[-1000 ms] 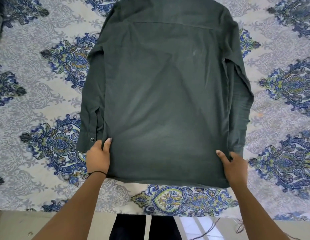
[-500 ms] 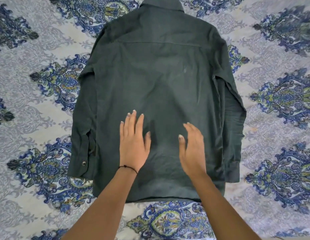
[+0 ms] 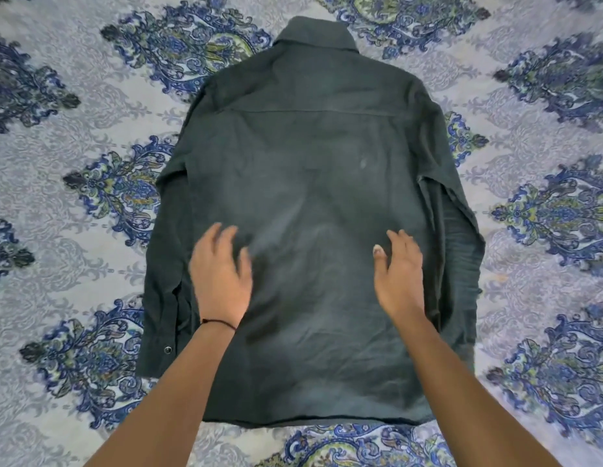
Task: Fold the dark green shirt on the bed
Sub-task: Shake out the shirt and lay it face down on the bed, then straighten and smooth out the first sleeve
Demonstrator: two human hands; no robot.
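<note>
**Q:** Where does the garment lie?
**A:** The dark green shirt [image 3: 310,197] lies back-up on the bed [image 3: 74,230]. Its collar [image 3: 315,35] is at the far end and its hem [image 3: 310,423] at the near end. The left sleeve [image 3: 163,264], with a metal snap [image 3: 167,349] at its cuff, and the right sleeve [image 3: 461,257] run down the sides of the body.

**Q:** And the hands?
**A:** The left hand [image 3: 220,274], with a dark thread [image 3: 219,322] at the wrist, and the right hand [image 3: 399,274] are over the lower back panel, well apart from each other. The grip of each is apart, with fingers loosely spread and clamped on nothing. The left hand is blurred, so whether its palm touches the cloth or hovers just above it cannot be told for certain.

**Q:** Which step is in hand?
**A:** By the layout, it is smoothing: the back panel is being flattened before a fold is made. Fine creases show near the hem.

**Q:** What does the next move call for?
**A:** Probably both hands pinch the cloth, either at a side edge or at the hem corners. The fold is then carried across or up toward the collar, without dragging the sleeves out of line.

**Q:** Is any writing legible?
**A:** No. No brand or label shows. A pale smudge [image 3: 363,164] on the back is a mark, not lettering. The bed cover bears only blue-and-green ornament.
</note>
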